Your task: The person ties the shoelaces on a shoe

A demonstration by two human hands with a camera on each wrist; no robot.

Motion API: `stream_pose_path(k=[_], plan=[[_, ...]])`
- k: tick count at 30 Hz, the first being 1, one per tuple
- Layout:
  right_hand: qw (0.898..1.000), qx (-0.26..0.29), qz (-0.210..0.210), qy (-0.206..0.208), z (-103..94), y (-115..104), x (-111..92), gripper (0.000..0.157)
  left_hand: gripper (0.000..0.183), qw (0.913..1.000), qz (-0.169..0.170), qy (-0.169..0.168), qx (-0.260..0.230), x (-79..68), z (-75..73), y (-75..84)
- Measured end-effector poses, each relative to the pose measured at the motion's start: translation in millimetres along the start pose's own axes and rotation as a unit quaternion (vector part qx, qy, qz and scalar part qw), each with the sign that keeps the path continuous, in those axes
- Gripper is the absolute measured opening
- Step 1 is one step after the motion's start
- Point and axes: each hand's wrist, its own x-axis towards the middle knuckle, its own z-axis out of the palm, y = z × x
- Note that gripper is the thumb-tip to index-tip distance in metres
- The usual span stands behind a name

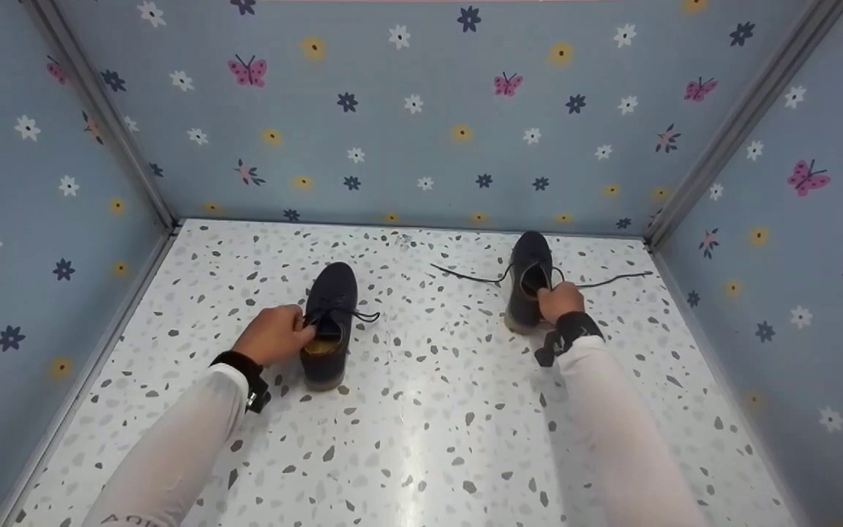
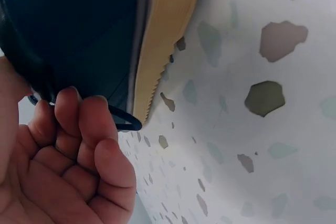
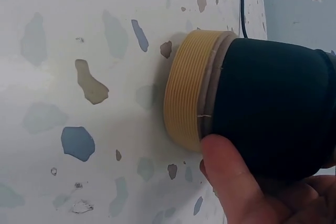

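Observation:
A dark blue lace-up shoe [image 1: 331,293] with a tan sole [image 2: 164,30] stands on the floor at left, toe away from me, its lace tied in a bow. At its near left side, my left hand [image 1: 275,335] grips the upper near the opening; a dark lace loop [image 2: 128,121] sticks out past the curled fingers. Farther right is the matching shoe [image 1: 530,252], its lace [image 1: 473,277] undone and spread to both sides. My right hand [image 1: 562,301] holds that shoe by the right side of its opening, with one finger [image 3: 228,169] along the heel near the sole.
The speckled white floor [image 1: 421,410] extends between and in front of the shoes. Blue panels with flowers and butterflies stand behind [image 1: 407,132], at left and at right, meeting at grey corner posts [image 1: 729,124]. Each wrist wears a black strap [image 1: 577,327].

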Motion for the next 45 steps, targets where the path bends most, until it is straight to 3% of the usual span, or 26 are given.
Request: stream_pose_path(k=[5,9,13,19,28,35,41,45], plan=[[1.000,-0.006,-0.016,-0.008,-1.1,1.8,-1.6,0.045,0.022,1.0000,-0.003,0.007,0.001,-2.4,-6.7,6.6],[0.999,-0.011,-0.023,-0.026,-1.6,2.2,-4.9,0.043,0.022,0.9993,0.004,0.037,-0.002,-3.4,-8.5,16.1],[0.998,-0.003,-0.033,-0.046,-3.0,0.2,-12.6,0.042,0.024,0.9975,0.026,0.066,-0.002,-3.3,-5.3,31.6],[0.996,0.028,-0.048,-0.073,-5.5,0.5,-29.7,0.039,0.024,0.9940,0.074,0.080,-0.015,-2.2,5.6,64.0],[0.988,0.060,-0.082,-0.115,-7.6,3.3,-61.8,0.037,0.017,0.9861,0.148,0.075,-0.010,5.2,35.1,106.6],[0.982,0.085,-0.103,-0.130,-5.6,4.4,-88.0,0.033,0.023,0.9866,0.150,0.025,-0.058,12.7,68.9,131.2],[0.979,0.094,-0.109,-0.143,0.7,3.2,-106.0,0.033,0.017,0.9848,0.160,-0.001,-0.067,19.0,102.3,144.2],[0.976,0.103,-0.116,-0.151,5.3,0.1,-115.9,0.032,0.024,0.9833,0.164,-0.009,-0.079,21.9,116.1,152.5]])
